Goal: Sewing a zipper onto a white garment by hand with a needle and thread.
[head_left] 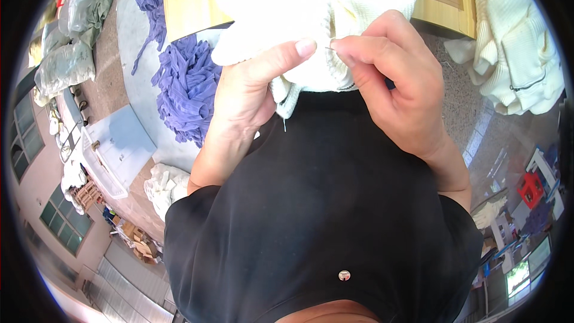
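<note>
Both hands meet at the upper middle of the frame over a cream knitted garment (311, 6). Left hand (251, 90) grips a bunched fold of the knit, thumb pressed along its top, while the right hand (388, 78) pinches what looks like a thin needle (329, 48) between thumb and forefinger, right at the left thumb's tip; the needle is too small to be sure of. The garment spreads upward from the hands onto a wooden table (179, 0), its lower edge hidden behind the fingers. Below the hands, the person's black shirt (323, 203) fills the centre and blocks the floor. Purple knitted pieces (188, 87) lie heaped at the upper left, just beside the left wrist. More cream knitwear (517, 54) hangs at the upper right, well apart from the right hand.
</note>
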Available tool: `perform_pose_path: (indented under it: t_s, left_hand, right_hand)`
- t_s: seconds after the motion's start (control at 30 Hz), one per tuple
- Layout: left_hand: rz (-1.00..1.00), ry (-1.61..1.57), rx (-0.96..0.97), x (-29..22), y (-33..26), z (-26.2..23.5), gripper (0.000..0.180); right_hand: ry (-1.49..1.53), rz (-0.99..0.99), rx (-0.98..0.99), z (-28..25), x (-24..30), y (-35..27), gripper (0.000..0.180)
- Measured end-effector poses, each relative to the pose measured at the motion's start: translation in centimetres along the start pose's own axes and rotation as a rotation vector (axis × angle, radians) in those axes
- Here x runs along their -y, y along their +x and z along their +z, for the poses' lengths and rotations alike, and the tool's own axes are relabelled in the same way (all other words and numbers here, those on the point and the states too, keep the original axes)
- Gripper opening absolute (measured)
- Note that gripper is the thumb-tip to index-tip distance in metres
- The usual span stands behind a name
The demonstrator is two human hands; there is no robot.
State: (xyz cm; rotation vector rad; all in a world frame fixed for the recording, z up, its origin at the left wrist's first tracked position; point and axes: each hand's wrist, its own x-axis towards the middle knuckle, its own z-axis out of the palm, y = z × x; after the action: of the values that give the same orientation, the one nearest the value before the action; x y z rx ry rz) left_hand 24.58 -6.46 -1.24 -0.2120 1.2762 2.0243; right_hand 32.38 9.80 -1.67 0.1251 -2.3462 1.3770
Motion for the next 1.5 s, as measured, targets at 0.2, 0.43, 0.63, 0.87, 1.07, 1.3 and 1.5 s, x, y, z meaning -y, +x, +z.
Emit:
perform_pose_path:
  t_s: [0.2,0.43,0.63,0.87,1.07,1.3,1.5]
  left_hand:
    - [0.007,0.016,-0.016,0.1,0.0,0.4,0.035]
    - [0.0,0.118,0.039,0.5,-0.5,1.0,0.027]
    - [0.039,0.158,0.056,0.3,0.3,1.1,0.032]
    - [0.109,0.124,0.088,1.2,0.3,0.9,0.03]
    - [0.058,0.094,0.068,0.7,0.2,0.8,0.029]
    - [0.071,0.081,0.108,0.6,0.1,0.4,0.031]
    - [0.055,0.296,0.111,0.9,0.2,0.1,0.05]
  right_hand:
    - [0.026,-0.005,-0.01,0.1,-0.4,-0.1,0.018]
    - [0.051,-0.029,0.017,0.3,0.2,0.8,0.02]
    - [0.519,0.39,-0.045,-4.8,3.4,2.1,0.017]
    - [-0.067,-0.123,0.109,-1.2,0.1,1.1,0.012]
    - [-0.048,-0.196,0.077,-1.2,0.5,1.7,0.015]
    - [-0.222,-0.444,0.069,-0.5,-0.7,1.4,0.022]
    - [-0.204,0.025,-0.187,-8.5,1.3,1.3,0.023]
